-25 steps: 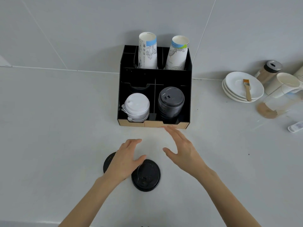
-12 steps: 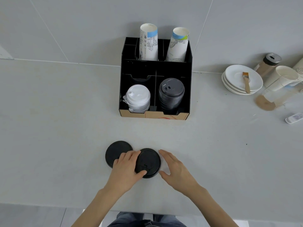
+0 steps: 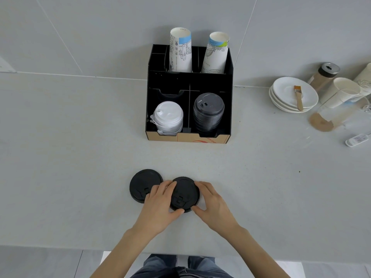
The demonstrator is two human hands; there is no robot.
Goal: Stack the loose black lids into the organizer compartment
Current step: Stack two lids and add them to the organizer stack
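Two loose black lids lie on the grey counter near its front edge. My left hand [image 3: 160,205] and my right hand [image 3: 212,203] clasp the right black lid [image 3: 183,192] from both sides, fingers curled on its rim. The left black lid [image 3: 143,182] lies flat beside it, partly under my left fingers. Farther back stands the black organizer [image 3: 228,77], with a stack of black lids [image 3: 208,111] in its front right compartment and a stack of white lids [image 3: 168,117] in its front left one.
Two tall paper cups [image 3: 180,50] stand in the organizer's rear slots. At the right are stacked white saucers [image 3: 285,93] with a brush, a shaker jar [image 3: 326,74], paper cups and a small white device [image 3: 357,139]. The counter's front edge runs just below my wrists.
Both hands drew back from the organizer toward me and closed around the right black lid. The view shifted, so the organizer sits higher in the frame.
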